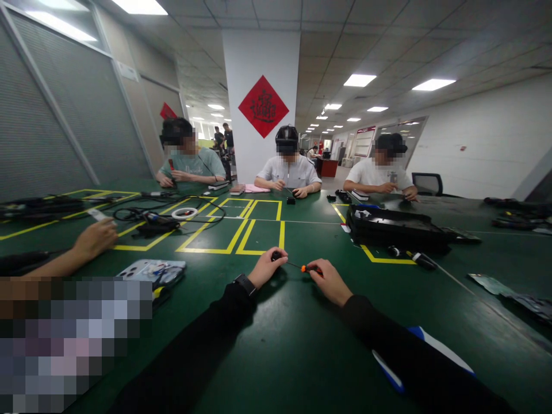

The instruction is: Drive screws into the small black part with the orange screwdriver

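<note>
My left hand [268, 268], with a dark watch at the wrist, is closed round a small black part [276, 255]. To its right, my right hand [328, 280] grips the orange and black handle of a screwdriver [304, 268]. The screwdriver's thin shaft points left toward the black part; whether the tip touches it I cannot tell. Both hands are just above the green table [284, 345], in front of the yellow tape outlines.
A black open case [397, 227] stands at the right. Blue and white objects [444, 348] lie by my right forearm. Cables and a black tool [157, 224] lie left. A co-worker's hand [97, 234] reaches in from the left; three people sit opposite.
</note>
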A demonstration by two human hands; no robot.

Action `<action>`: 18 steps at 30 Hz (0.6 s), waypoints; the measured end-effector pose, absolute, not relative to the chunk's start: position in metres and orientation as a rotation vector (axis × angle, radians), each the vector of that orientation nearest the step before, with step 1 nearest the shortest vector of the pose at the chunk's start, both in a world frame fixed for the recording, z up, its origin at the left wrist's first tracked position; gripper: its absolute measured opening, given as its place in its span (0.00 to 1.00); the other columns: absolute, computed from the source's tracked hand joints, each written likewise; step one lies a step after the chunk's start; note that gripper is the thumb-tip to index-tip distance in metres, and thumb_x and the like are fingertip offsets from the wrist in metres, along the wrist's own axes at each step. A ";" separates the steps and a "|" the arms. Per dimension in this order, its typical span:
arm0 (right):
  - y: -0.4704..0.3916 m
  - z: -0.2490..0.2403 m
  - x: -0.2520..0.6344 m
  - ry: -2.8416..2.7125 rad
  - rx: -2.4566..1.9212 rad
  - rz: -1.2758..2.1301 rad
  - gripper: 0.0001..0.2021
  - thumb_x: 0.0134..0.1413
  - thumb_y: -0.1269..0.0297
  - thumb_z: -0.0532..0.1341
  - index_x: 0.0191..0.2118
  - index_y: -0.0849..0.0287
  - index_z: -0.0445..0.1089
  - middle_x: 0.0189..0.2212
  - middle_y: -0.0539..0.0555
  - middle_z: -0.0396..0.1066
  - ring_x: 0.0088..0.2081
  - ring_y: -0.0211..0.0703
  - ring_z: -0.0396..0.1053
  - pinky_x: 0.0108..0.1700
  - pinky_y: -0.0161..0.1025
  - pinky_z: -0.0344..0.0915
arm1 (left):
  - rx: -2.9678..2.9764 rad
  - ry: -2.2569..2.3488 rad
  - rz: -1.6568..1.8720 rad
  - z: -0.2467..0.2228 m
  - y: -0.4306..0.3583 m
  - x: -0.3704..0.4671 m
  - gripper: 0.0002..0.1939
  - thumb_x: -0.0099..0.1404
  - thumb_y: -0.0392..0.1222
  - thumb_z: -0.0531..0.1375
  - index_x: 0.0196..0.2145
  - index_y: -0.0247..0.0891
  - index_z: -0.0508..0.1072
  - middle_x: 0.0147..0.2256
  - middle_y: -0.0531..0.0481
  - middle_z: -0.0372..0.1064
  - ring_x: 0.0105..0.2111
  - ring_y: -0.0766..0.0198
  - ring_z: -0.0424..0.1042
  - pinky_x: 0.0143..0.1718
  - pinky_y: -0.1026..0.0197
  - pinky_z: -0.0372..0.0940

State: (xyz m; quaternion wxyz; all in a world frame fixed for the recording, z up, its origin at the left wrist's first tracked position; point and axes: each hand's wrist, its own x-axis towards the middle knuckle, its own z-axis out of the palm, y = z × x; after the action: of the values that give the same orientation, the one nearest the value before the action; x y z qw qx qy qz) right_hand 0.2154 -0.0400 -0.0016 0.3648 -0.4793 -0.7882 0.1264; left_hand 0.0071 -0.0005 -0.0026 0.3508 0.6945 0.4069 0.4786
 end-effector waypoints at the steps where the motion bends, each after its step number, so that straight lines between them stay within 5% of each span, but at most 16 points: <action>1: -0.039 -0.002 0.216 -2.036 -1.234 0.316 0.08 0.50 0.69 0.52 0.33 0.60 0.67 0.31 0.54 0.65 0.37 0.40 0.61 0.42 0.40 0.57 | 1.800 1.052 1.237 -0.003 0.000 0.007 0.11 0.53 0.45 0.56 0.32 0.37 0.67 0.31 0.52 0.66 0.34 0.65 0.64 0.39 0.62 0.57; 9: -0.040 -0.001 0.218 -2.065 -1.183 0.335 0.10 0.43 0.65 0.60 0.35 0.60 0.67 0.34 0.53 0.65 0.37 0.41 0.61 0.41 0.39 0.58 | 1.744 1.065 1.234 0.000 -0.004 0.006 0.10 0.52 0.43 0.56 0.32 0.37 0.66 0.31 0.51 0.65 0.33 0.65 0.64 0.38 0.62 0.58; 18: -0.038 0.000 0.217 -2.073 -1.168 0.361 0.08 0.52 0.66 0.53 0.32 0.60 0.68 0.31 0.54 0.66 0.37 0.40 0.62 0.42 0.40 0.58 | 1.661 1.060 1.224 0.000 -0.005 0.008 0.10 0.53 0.40 0.55 0.35 0.37 0.65 0.31 0.52 0.65 0.32 0.66 0.64 0.37 0.63 0.58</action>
State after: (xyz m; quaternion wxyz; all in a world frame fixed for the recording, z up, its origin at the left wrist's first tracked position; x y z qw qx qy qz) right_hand 0.2173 -0.0380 -0.0001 0.3594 -0.4530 -0.8037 0.1400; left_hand 0.0080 -0.0051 -0.0003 0.3993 0.6565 0.4190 0.4836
